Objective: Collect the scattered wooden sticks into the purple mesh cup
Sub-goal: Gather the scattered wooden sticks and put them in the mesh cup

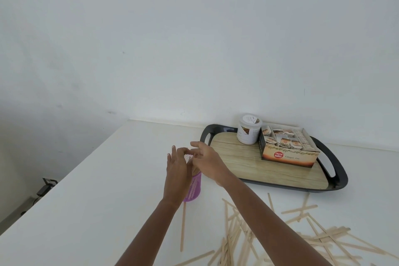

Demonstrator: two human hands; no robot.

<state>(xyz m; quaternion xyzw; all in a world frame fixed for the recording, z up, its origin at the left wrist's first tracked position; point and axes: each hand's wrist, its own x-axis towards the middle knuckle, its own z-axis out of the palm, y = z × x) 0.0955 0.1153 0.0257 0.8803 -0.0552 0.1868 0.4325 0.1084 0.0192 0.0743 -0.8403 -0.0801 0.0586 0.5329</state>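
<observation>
**Both hands at the cup, sticks spread out to the right**

On my feed the purple mesh cup (pixel 194 189) stands upright on the white counter (pixel 97 201), just left of the tray's near corner. Both hands are gathered at its top.

The left hand (pixel 177 171) lies against the cup's left side with its fingers straight and pointing up past the rim. I cannot see the thumb. The right hand (pixel 208 163) reaches in from the right and sits over the cup's mouth. Its forefinger is stretched out and the other fingers bend down towards the rim. From this angle I cannot tell whether it pinches a stick or holds nothing. A patch of mesh rim shows in the gap between the two hands.

Most of the wooden sticks (pixel 331 233) lie scattered flat on the counter at the lower right, crossing one another in a loose heap partly hidden under the right forearm. One lone stick (pixel 183 228) lies apart from the heap, running straight towards me from the cup's base.

Behind the cup, a dark-rimmed tray (pixel 237 157) with a wood-print floor carries a white tub (pixel 248 134) and an open box of ginger tea (pixel 289 156), which stand side by side at its far end, near the pale wall (pixel 194 39).
</observation>
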